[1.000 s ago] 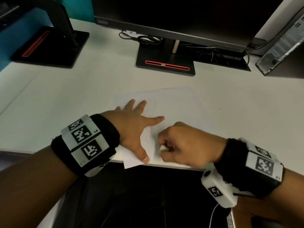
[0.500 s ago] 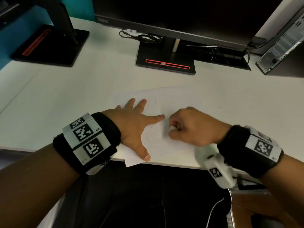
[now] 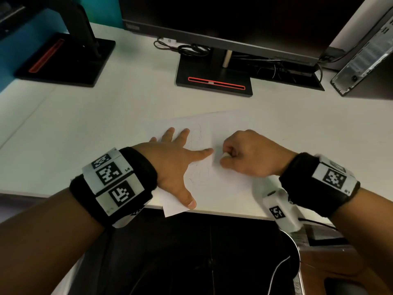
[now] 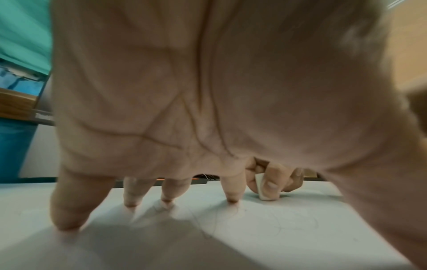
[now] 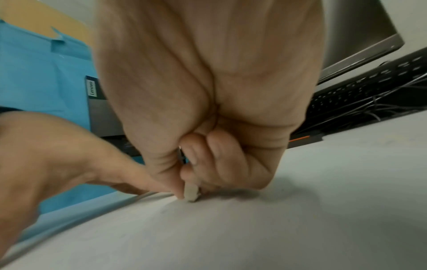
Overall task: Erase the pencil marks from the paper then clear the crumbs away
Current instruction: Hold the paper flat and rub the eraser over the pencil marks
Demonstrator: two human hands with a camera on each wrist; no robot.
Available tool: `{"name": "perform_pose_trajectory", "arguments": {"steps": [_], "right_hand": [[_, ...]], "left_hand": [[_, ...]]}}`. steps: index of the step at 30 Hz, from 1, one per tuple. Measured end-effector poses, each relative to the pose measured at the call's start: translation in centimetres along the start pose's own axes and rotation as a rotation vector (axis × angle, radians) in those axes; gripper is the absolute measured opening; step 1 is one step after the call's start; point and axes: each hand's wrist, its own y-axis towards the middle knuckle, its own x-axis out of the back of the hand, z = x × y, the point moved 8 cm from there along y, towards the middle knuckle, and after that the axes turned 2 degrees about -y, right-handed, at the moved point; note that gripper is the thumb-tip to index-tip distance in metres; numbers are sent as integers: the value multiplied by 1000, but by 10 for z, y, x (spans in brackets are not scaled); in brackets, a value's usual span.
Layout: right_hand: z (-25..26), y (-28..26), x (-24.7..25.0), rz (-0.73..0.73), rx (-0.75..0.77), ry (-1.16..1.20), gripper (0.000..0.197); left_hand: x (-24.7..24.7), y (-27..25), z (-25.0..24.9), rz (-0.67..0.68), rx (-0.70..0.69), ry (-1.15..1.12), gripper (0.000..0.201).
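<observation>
Rubbing farther up the paper than a second ago, the right hand pinches the eraser against it; left hand spread flat, pinning the sheet at the table's near edge. Faint pencil marks remain, so erasing looks unfinished.

Paper on desk, before monitor stand; hands on paper.

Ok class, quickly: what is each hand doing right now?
Left hand: open, fingers spread, pressing the paper flat.
Right hand: closed, pinching the white eraser against the paper.
</observation>
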Motion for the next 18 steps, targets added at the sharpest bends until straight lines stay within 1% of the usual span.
{"name": "perform_pose_trajectory", "arguments": {"steps": [1, 3, 7, 9, 11, 15, 16, 18], "right_hand": [[-3, 1, 1, -17, -7, -7, 33], [8, -3, -4, -6, 26, -21, 34], [49, -20, -31, 117, 162, 22, 26], [52, -21, -34, 155, 167, 56, 25], [38, -13, -24, 127, 127, 47, 27], [-1, 4, 4, -14, -23, -27, 31], [-2, 5, 4, -24, -23, -46, 32], [13, 1, -3, 4, 36, -53, 31]], "left_hand": [[0, 0, 0, -2, -2, -1, 127], [0, 0, 0, -1, -1, -4, 127], [-2, 3, 1, -11, -13, -3, 128], [-2, 3, 1, -12, -17, 1, 128], [-2, 1, 1, -9, -19, 2, 127], [-1, 1, 0, -2, -13, -4, 127], [-1, 2, 0, -2, -12, -3, 127], [-2, 2, 0, -1, -14, -4, 127]]}}
